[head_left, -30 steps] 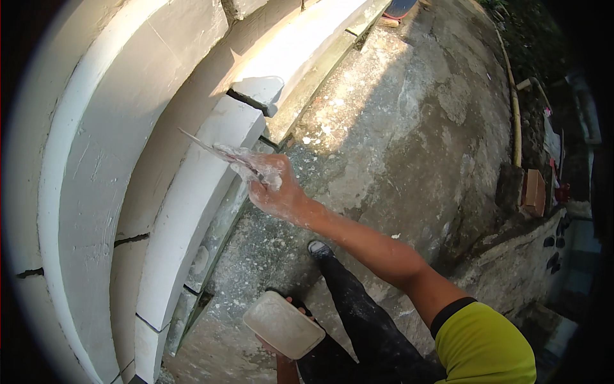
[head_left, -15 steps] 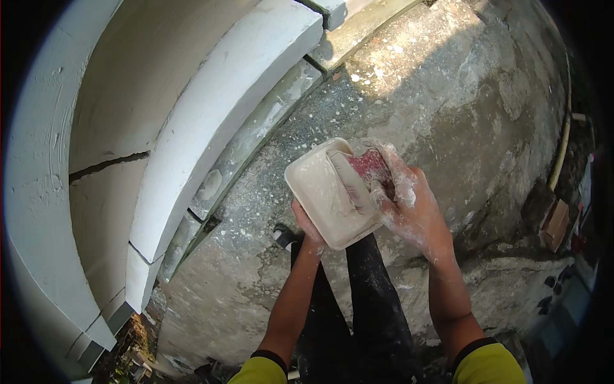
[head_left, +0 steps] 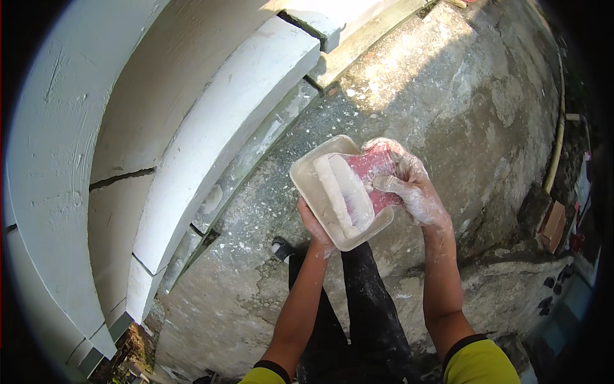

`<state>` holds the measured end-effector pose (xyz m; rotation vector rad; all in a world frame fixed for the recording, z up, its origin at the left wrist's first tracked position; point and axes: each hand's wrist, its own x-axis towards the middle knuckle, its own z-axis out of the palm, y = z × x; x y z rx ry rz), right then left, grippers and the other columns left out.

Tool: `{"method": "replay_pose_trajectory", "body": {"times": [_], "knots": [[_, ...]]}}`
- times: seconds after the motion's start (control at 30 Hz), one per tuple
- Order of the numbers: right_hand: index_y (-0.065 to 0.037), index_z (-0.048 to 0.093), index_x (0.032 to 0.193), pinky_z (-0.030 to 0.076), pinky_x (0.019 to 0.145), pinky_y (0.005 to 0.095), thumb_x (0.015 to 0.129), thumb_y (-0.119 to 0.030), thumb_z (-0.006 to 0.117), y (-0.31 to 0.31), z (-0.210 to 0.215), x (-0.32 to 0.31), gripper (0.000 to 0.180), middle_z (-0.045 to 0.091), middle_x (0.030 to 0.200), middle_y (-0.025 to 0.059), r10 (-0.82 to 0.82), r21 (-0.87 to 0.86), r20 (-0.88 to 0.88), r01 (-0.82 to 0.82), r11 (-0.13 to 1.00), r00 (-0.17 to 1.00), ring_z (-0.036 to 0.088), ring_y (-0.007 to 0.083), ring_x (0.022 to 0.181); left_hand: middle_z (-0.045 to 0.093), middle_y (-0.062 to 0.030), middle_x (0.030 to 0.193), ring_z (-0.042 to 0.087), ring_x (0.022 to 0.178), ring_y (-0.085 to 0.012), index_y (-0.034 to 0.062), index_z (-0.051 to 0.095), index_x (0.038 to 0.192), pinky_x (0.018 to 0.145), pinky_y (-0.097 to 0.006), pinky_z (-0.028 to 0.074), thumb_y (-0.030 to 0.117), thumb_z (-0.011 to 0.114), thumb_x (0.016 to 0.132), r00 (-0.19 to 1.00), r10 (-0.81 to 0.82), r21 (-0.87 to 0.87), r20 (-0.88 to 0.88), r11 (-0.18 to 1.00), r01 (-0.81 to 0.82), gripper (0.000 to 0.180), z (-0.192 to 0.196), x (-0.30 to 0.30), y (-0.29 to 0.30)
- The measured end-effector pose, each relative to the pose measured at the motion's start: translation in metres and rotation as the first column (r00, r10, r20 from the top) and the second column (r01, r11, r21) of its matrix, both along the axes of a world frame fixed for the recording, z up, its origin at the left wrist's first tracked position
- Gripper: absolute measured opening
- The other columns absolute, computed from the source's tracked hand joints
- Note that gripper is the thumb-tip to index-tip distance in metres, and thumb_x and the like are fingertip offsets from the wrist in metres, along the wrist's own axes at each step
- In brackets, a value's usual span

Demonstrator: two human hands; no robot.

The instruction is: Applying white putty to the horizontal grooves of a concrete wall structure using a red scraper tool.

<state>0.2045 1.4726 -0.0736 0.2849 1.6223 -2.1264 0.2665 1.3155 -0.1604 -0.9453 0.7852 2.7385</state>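
The person's left hand [head_left: 314, 225] comes up from six o'clock and cups the underside of a shallow cream-coloured tray [head_left: 320, 173], its fingers curled up against the tray's near edge at about seven o'clock of it; only the thumb side and knuckles show, the rest being hidden beneath the tray. The tray sits tilted near the middle of the view, its long axis running from eleven o'clock to five o'clock, and it holds a smear of white paste [head_left: 339, 195] laid in a thick ridge along its length. The right hand [head_left: 409, 185], dusted white, is at three o'clock of the tray with its fingers closed around a red-handled scraper [head_left: 371, 168]; the blade lies inside the tray, pressed into the paste, and its far edge is buried in white so that its outline cannot be made out.

Below the tray, the person's dark trouser leg [head_left: 364, 301] runs down to six o'clock, with a dark shoe [head_left: 280, 248] showing at eight o'clock of the tray. Yellow sleeves [head_left: 476, 361] edge both forearms at the lower rim. The rough concrete floor [head_left: 460, 96] spreads from twelve to four o'clock, speckled with white. At nine to eleven o'clock rises a white moulded cornice [head_left: 211, 141] in stepped curved bands, with a crack across one band. A small cardboard box [head_left: 553, 225] lies at three o'clock, well apart from the hands.
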Motion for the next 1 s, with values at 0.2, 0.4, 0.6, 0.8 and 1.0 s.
{"method": "replay_pose_trajectory", "body": {"times": [0.2, 0.4, 0.6, 0.8, 1.0], "knots": [[-0.002, 0.048, 0.123, 0.053, 0.077, 0.0267, 0.079, 0.002, 0.062, 0.005, 0.007, 0.0, 0.047, 0.063, 0.105, 0.0063, -0.098, -0.104, 0.026, 0.1, 0.99, 0.995, 0.062, 0.0097, 0.088, 0.049, -0.0097, 0.126, 0.051, 0.113, -0.0254, 0.0096, 0.037, 0.136, 0.096, -0.041, 0.043, 0.06, 0.027, 0.089, 0.995, -0.057, 0.079, -0.085, 0.995, 0.063, 0.07, 0.001, -0.007, -0.007], [0.003, 0.049, 0.12, 0.055, 0.073, 0.0273, 0.075, 0.001, 0.062, 0.004, 0.003, -0.004, 0.047, 0.063, 0.102, 0.0095, -0.289, -0.255, 0.163, 0.324, 0.911, 0.943, 0.064, 0.0143, 0.088, 0.048, -0.0098, 0.128, 0.05, 0.115, -0.0264, 0.0103, 0.035, 0.137, 0.098, -0.042, 0.041, 0.06, 0.026, 0.089, 0.998, 0.031, 0.073, -0.061, 0.997, -0.027, 0.07, -0.019, -0.01, -0.02], [0.003, 0.045, 0.124, 0.056, 0.074, 0.0273, 0.082, 0.004, 0.056, -0.001, 0.007, -0.014, 0.043, 0.062, 0.104, 0.0106, -0.285, -0.334, 0.123, 0.31, 0.89, 0.951, 0.064, 0.0137, 0.089, 0.043, -0.0092, 0.134, 0.044, 0.121, -0.0278, 0.0091, 0.034, 0.136, 0.102, -0.042, 0.036, 0.056, 0.026, 0.091, 0.999, 0.026, 0.024, -0.046, 0.999, -0.025, 0.066, -0.027, -0.007, -0.036], [0.004, 0.048, 0.122, 0.053, 0.082, 0.0298, 0.085, 0.002, 0.051, 0.002, 0.028, -0.078, 0.037, 0.062, 0.108, 0.0127, -0.572, -0.418, -0.058, 0.501, 0.758, 0.818, 0.064, 0.016, 0.092, 0.047, -0.0089, 0.13, 0.047, 0.118, -0.0271, 0.0079, 0.038, 0.134, 0.1, -0.041, 0.038, 0.053, 0.027, 0.092, 0.997, 0.068, 0.003, -0.032, 0.998, -0.068, 0.063, -0.028, 0.009, -0.061], [0.005, 0.052, 0.112, 0.046, 0.082, 0.0352, 0.081, 0.001, 0.053, -0.017, 0.045, -0.217, 0.031, 0.06, 0.102, 0.0178, -0.432, 0.075, -0.838, 0.855, 0.514, 0.333, 0.058, 0.0271, 0.094, 0.05, -0.0091, 0.126, 0.05, 0.113, -0.027, 0.0081, 0.041, 0.13, 0.096, -0.041, 0.041, 0.053, 0.026, 0.092, 0.997, 0.041, -0.26, 0.065, 0.965, -0.023, 0.061, -0.03, 0.056, -0.074]]}}
